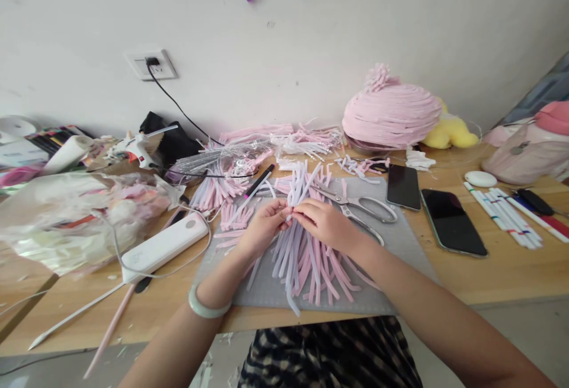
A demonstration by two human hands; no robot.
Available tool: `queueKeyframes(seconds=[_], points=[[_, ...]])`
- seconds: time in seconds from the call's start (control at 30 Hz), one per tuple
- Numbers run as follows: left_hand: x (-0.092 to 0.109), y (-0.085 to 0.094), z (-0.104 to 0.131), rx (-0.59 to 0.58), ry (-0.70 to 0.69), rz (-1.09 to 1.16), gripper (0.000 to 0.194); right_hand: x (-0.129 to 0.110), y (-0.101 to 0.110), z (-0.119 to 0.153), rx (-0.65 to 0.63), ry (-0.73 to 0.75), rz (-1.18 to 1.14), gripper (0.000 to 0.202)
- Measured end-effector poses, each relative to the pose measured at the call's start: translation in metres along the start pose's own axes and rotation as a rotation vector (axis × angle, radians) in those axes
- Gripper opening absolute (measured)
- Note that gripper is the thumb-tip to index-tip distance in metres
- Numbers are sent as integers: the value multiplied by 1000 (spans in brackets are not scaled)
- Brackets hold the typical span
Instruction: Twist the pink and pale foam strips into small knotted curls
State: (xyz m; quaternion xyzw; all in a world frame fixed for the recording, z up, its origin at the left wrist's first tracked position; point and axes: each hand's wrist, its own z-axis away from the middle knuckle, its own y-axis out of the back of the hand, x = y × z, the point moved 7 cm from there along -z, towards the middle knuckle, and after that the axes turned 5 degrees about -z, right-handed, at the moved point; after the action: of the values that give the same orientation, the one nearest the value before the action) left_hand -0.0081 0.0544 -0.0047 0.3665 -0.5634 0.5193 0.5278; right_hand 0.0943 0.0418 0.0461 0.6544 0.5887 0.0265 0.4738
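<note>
Both hands meet over the middle of a grey cutting mat (404,269). Between them is a bundle of pale lilac pipe cleaners (284,257), gathered at its middle with ends fanning up and down. My left hand (270,222) is closed on the bundle from the left, thumb and fingers pinched together. From the right, my right hand (326,222) pinches the same spot; the fingertips of both hands nearly touch. Pink pipe cleaners (320,275) spread out beneath and beside the lilac ones. Large metal scissors (355,201) lie just beyond my right hand.
Two phones (453,222) (403,186) and several white markers (502,216) lie to the right. A pink pipe-cleaner dome (391,116) stands behind. On the left are a white power bank (164,246) with cables, a plastic bag of scraps (80,222) and a glue gun (137,148).
</note>
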Motion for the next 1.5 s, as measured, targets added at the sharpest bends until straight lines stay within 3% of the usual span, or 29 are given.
queueKeyframes(seconds=[0.23, 0.43, 0.6, 0.8, 0.9, 0.97, 1.1, 1.17, 1.27, 1.37, 1.43, 1.5], points=[[-2, -11, 5, -76, 117, 170, 21, -11, 3, 1, -44, 207, 149, 20], [1, -14, 7, -173, 169, 171, 23, -9, 8, 0, 19, 128, -123, 15], [9, -8, 6, -148, 32, -94, 26, 9, 4, 2, 118, -167, -368, 10], [29, -2, 12, 24, -244, -602, 17, 42, -23, 12, 87, -670, -758, 14], [30, -2, 12, 82, -289, -674, 17, 49, -33, 17, 59, -846, -968, 14], [23, 1, 9, 103, -198, -544, 20, 50, -28, 17, 86, -839, -912, 13], [6, -4, 4, 24, -8, -284, 22, 40, -7, 7, 175, -604, -617, 12], [8, -5, 5, 18, -35, -261, 22, 36, -8, 6, 186, -570, -604, 14], [19, -4, 8, 76, -168, -376, 18, 41, -21, 12, 201, -718, -796, 17], [26, -2, 10, 110, -244, -464, 16, 42, -32, 17, 120, -822, -953, 20], [28, 0, 11, 106, -246, -464, 18, 42, -20, 14, 124, -750, -787, 23], [28, 0, 11, 72, -239, -474, 19, 44, 1, 11, 230, -669, -578, 26]])
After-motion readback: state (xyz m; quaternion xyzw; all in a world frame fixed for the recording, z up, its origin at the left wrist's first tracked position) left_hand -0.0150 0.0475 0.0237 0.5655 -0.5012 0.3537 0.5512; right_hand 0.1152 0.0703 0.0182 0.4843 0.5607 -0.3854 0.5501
